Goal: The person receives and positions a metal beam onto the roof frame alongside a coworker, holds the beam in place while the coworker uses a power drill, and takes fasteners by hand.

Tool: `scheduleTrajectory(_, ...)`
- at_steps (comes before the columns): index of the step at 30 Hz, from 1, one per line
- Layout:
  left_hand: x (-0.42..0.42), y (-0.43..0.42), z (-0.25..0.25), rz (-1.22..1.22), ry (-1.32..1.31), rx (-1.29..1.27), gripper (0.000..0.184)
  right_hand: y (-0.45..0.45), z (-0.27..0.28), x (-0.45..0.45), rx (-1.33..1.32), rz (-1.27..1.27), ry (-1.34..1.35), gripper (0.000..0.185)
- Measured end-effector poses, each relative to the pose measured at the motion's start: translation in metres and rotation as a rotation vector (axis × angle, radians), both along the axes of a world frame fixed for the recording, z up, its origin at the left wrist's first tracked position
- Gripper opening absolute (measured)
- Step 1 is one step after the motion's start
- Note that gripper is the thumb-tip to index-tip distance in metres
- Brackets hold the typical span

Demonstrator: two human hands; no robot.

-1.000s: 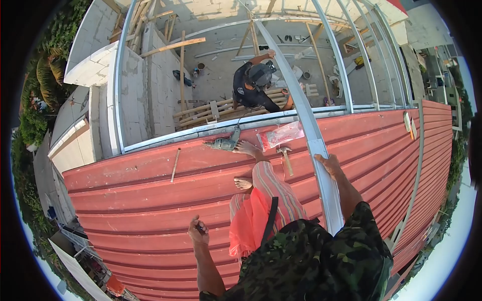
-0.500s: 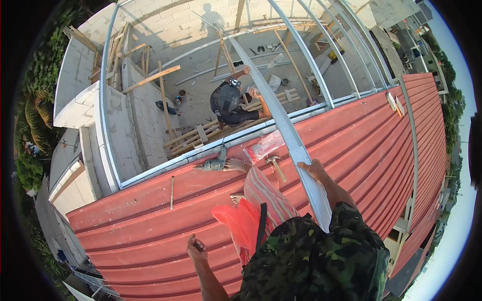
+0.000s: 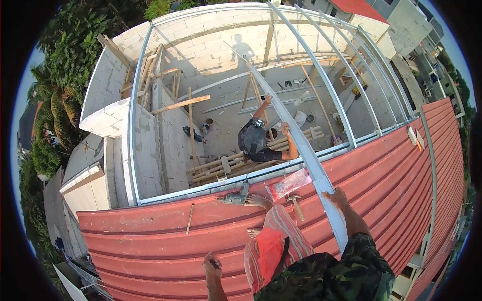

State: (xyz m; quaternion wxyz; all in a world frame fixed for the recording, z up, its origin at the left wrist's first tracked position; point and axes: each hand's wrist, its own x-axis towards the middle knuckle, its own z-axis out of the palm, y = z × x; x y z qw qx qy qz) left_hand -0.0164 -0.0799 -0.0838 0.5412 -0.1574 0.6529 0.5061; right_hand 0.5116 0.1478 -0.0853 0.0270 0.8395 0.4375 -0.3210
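Right hand: closed over the near part of a long metal beam, fingers at its right-hand edge. Beam slopes away from the wearer, crosses the roof edge and extends out over the unroofed room; near end lies beside the camouflage sleeve.

Left hand: well apart from the beam, held above the red roof, fingers curled around a small dark item; too small to identify.

Second person, below in the room: both arms raised, one hand at the beam's edge, the other near it, further along.

On the roof: drill just beside the wearer's forward foot; hammer between that foot and the beam; printed plastic bag just beyond the hammer; thin rod lying alone, left of the drill.
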Motion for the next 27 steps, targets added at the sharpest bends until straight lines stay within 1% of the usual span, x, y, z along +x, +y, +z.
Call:
scheduleTrajectory(3,0.009,0.016,0.002,-0.053,-0.026,0.033,0.034,0.009,0.000,0.021,-0.033,0.023,0.035,0.081)
scheduleTrajectory(7,0.012,0.032,0.020,-0.131,-0.001,0.036,0.037,0.005,-0.026,0.043,0.018,0.006,0.095,0.079)
scheduleTrajectory(9,0.010,0.034,0.029,-0.135,0.029,0.026,0.036,0.010,-0.033,0.039,0.091,-0.020,0.066,0.073)
scheduleTrajectory(10,0.008,0.034,0.032,-0.142,0.049,0.012,0.035,0.015,-0.033,0.034,0.092,-0.021,0.081,0.073)
scheduleTrajectory(12,0.000,0.029,0.035,-0.161,0.069,-0.016,0.034,0.028,-0.028,0.027,0.090,-0.030,0.070,0.066)
scheduleTrajectory(13,-0.003,0.028,0.035,-0.179,0.072,-0.045,0.034,0.032,-0.037,0.026,0.156,0.014,0.018,0.062)
scheduleTrajectory(14,-0.006,0.027,0.035,-0.187,0.082,-0.052,0.034,0.038,-0.045,0.024,0.149,0.006,0.028,0.062)
scheduleTrajectory(16,-0.011,0.021,0.036,-0.165,0.095,-0.060,0.033,0.054,-0.054,0.020,0.212,0.083,-0.031,0.057)
scheduleTrajectory(18,-0.010,0.022,0.041,-0.201,0.126,-0.084,0.031,0.072,-0.060,0.019,0.224,0.122,-0.094,0.051)
scheduleTrajectory(20,-0.013,0.018,0.049,-0.261,0.148,-0.144,0.029,0.094,-0.048,0.013,0.145,0.096,-0.149,0.051)
scheduleTrajectory(22,-0.012,0.021,0.042,-0.261,0.126,-0.096,0.026,0.119,-0.048,0.025,0.060,0.157,-0.155,0.055)
scheduleTrajectory(24,-0.011,0.022,0.039,-0.282,0.112,-0.114,0.024,0.137,-0.051,0.040,0.055,0.247,-0.202,0.055)
scheduleTrajectory(25,-0.010,0.023,0.038,-0.273,0.105,-0.106,0.026,0.146,-0.048,0.047,0.044,0.241,-0.212,0.055)
scheduleTrajectory(27,-0.006,0.028,0.035,-0.270,0.089,-0.101,0.028,0.160,-0.041,0.058,0.058,0.328,-0.274,0.059)
